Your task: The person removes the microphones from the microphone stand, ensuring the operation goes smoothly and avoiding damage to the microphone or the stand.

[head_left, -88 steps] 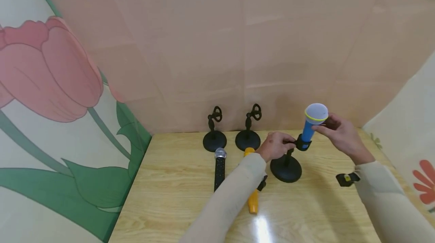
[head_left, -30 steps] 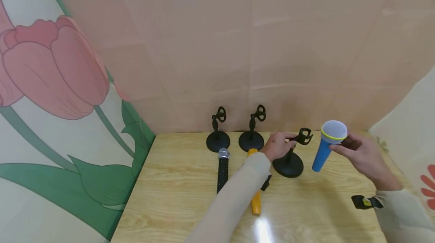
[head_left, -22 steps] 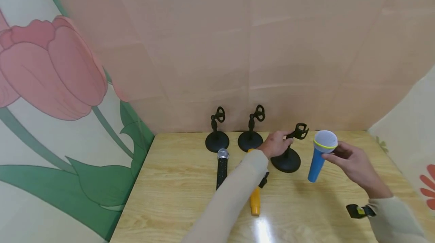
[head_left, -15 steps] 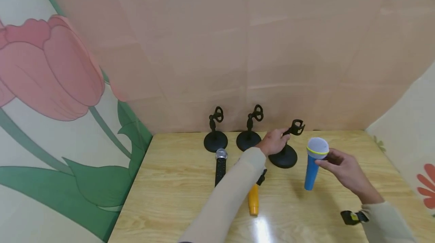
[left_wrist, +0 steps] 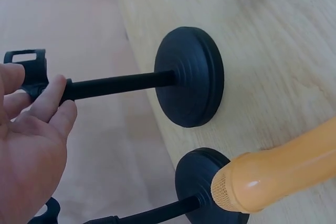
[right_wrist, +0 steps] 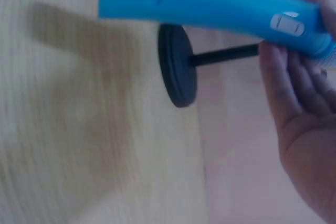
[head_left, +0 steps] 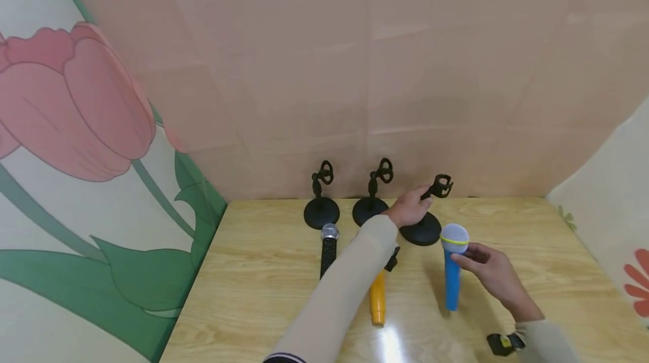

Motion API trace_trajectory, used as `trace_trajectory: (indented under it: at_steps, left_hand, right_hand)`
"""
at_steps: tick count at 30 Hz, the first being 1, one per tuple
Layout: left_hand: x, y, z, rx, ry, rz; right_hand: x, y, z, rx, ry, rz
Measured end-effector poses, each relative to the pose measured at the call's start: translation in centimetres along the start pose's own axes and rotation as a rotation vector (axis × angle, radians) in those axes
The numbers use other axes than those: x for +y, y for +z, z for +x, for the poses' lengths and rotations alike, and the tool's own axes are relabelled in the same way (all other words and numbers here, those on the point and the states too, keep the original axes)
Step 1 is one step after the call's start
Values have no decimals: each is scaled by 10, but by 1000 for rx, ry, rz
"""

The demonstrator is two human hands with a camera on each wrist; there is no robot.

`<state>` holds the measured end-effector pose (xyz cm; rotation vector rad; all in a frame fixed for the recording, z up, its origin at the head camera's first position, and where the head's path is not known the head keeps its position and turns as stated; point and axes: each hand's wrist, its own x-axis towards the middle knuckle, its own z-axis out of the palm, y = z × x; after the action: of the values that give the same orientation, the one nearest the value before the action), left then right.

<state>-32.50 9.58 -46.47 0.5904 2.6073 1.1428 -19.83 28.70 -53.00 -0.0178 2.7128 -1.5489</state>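
My right hand point(head_left: 494, 275) pinches a blue toy microphone point(head_left: 452, 278) just under its white head with a yellow ring. The microphone is near upright, head up, in front of the rightmost black microphone stand point(head_left: 421, 230). My left hand point(head_left: 409, 208) holds that stand at the joint below its clip point(head_left: 440, 186). In the left wrist view the fingers curl about the joint, and the round base point(left_wrist: 189, 77) stands on the table. The clip has nothing in it. Under my left forearm lies an orange microphone point(head_left: 377, 301), partly hidden.
Two more black microphone stands point(head_left: 321, 213) stand at the table's back edge, their clips without microphones. A black microphone with a silver head point(head_left: 329, 244) lies left of my left forearm. Behind the wooden table point(head_left: 243, 295) rises a pinkish backdrop point(head_left: 284, 98).
The blue microphone has come out of the right stand's clip and moved down toward the table's front, then left. My left hand has shifted the stand back and slightly left.
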Motion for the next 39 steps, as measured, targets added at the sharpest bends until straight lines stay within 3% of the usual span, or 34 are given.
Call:
trace_trajectory:
  at_steps: [4,9,15,19,22,30,39]
  left_hand:
    - [4,3,2,-2,-21,-9]
    - [4,8,5,-21,-41,12]
    - [-2,6,10,-39,-20,76]
    - [-4,2,9,-53,-14,68]
    - [-3,0,6,-66,0,85]
    - [-3,-12,-2,-68,42,244]
    - [-7,-25,-19,-148,108,348]
  right_hand:
    - [7,13,0,-22,69,27]
    - [11,26,0,-57,137,-35]
    - [9,42,9,-15,158,-113]
    - [10,51,18,13,185,-131]
    - [11,55,23,25,204,-150]
    - [18,61,29,40,202,-193]
    - [26,63,35,9,180,-266]
